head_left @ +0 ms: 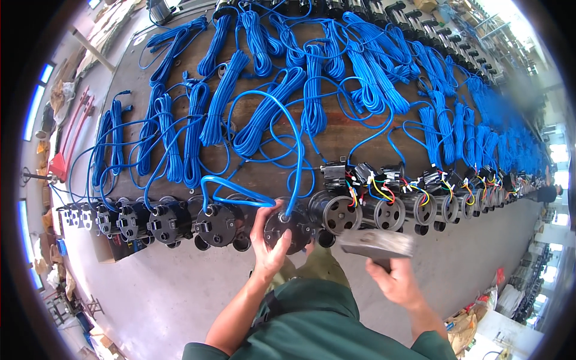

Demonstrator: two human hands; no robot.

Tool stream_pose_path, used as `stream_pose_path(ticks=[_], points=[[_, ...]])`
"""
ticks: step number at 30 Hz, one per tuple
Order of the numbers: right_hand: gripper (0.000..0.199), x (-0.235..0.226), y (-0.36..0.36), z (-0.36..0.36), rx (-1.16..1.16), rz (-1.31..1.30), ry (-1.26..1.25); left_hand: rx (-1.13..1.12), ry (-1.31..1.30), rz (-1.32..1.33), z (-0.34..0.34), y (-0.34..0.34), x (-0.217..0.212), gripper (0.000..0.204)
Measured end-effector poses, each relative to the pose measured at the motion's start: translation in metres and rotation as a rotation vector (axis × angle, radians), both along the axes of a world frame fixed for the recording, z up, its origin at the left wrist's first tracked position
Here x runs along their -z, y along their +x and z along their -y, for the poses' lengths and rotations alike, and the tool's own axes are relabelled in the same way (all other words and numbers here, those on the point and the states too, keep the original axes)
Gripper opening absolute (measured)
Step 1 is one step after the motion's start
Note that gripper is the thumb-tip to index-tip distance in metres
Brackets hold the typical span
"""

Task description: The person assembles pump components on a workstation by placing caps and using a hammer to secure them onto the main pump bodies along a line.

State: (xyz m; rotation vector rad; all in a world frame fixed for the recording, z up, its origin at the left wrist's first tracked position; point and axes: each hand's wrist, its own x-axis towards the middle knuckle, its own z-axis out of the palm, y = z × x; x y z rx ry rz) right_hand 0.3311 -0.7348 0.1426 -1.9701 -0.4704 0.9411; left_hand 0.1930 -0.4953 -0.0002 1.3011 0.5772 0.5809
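Note:
My left hand [268, 246] is closed round the rim of a black round end cap [289, 231] on a cylinder at the table's near edge. Its thumb lies against the cap's face and its fingers reach over the top. A blue cable [298, 162] comes out of this cap and loops up over the table. My right hand [396, 282] grips a hammer, whose worn, blocky metal head [377, 243] is raised to the right of the cap, apart from it. The handle is mostly hidden by the hand.
Left of my hands stand more capped cylinders [219, 225]; to the right, open-ended cylinders [342, 215] show coloured wires and black parts. Bundled blue cables [270, 111] cover much of the dark table [252, 174]. A red pallet jack [60, 163] stands at far left.

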Motion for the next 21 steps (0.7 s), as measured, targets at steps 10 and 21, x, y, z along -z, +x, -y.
stream_pose_path(ticks=[10,21], points=[[0.027,0.007,-0.014,-0.061,-0.325,0.432,-0.14,0.009,0.022,-0.063,-0.002,-0.003,-0.004,0.06],[0.022,-0.057,-0.042,-0.113,-0.479,0.774,0.35,0.014,0.457,0.043,-0.01,-0.006,0.014,0.113]])
